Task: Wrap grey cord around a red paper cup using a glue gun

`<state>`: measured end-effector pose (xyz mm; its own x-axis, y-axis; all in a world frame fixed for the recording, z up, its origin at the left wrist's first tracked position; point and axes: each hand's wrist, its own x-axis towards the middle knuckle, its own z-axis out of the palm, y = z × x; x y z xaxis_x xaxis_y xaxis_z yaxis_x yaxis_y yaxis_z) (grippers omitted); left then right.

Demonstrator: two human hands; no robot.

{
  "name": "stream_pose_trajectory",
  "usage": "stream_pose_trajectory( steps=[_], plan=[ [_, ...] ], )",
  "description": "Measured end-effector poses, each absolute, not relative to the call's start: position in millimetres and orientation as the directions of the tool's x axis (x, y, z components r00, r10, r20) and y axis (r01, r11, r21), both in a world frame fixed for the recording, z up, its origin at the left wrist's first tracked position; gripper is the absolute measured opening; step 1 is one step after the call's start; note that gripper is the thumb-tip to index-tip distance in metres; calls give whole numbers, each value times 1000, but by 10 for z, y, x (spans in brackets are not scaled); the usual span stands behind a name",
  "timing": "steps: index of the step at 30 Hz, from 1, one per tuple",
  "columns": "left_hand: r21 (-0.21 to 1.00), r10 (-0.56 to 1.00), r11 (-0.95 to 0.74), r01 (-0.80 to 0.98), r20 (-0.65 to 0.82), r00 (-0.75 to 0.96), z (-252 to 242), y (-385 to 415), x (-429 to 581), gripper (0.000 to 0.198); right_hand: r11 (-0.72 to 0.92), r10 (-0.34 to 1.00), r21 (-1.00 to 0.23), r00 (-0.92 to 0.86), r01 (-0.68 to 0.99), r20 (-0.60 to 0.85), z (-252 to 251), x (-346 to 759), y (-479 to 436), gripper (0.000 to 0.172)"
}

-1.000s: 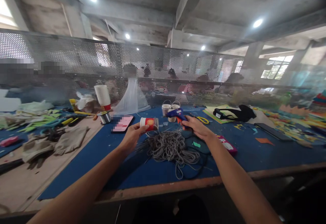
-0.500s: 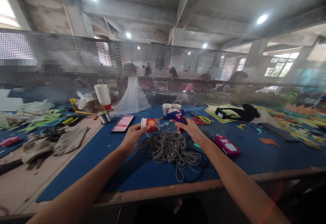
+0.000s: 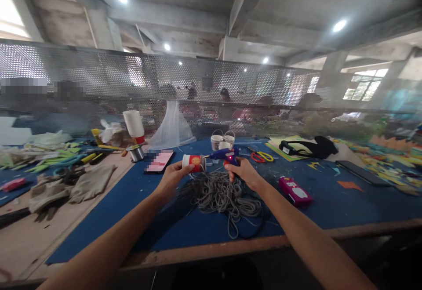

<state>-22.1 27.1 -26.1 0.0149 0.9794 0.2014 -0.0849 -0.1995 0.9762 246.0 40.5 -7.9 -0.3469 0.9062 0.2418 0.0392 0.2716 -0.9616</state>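
Observation:
My left hand (image 3: 175, 175) is closed around a red and white paper cup (image 3: 196, 162), which lies on its side in the air with grey cord at its right end. In my right hand (image 3: 244, 170) is a blue glue gun (image 3: 227, 154) with a small red light; its nozzle points left and meets or nearly meets the cup's corded end. Beneath both hands a loose heap of grey cord (image 3: 222, 193) spreads over the blue mat (image 3: 158, 233). Behind the glue gun stand several small cups with looped handles (image 3: 217, 140).
Red and yellow scissors (image 3: 262, 156), a magenta box (image 3: 296, 190) and a dark phone (image 3: 362, 173) lie to the right. On the left are a phone with a pink screen (image 3: 159, 161), stacked paper cups (image 3: 133, 124) and work gloves (image 3: 92, 183). A perforated metal screen (image 3: 204, 74) rises behind the table.
My right hand has lowered the glue gun slightly and levelled it, bringing the nozzle to the cup's corded end. My left hand and the cup have hardly moved.

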Motion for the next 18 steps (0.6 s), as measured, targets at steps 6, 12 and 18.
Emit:
stream_pose_trajectory(
  steps=[6, 12, 18],
  plan=[
    [973, 973, -226, -45, 228, 25, -230, 240, -214, 32, 320, 887, -947, -356, 16, 294, -44, 2444, 386, 26],
    [964, 963, -266, -27, 266, 33, -187, 198, -200, 28, 409, 896, -878, -290, 248, 335, -47, 2394, 331, 32],
    [966, 967, -256, -16, 256, 3, -181, 194, -186, 30, 460, 888, -776, -234, 431, 396, -69, 2355, 269, 38]
  ],
)
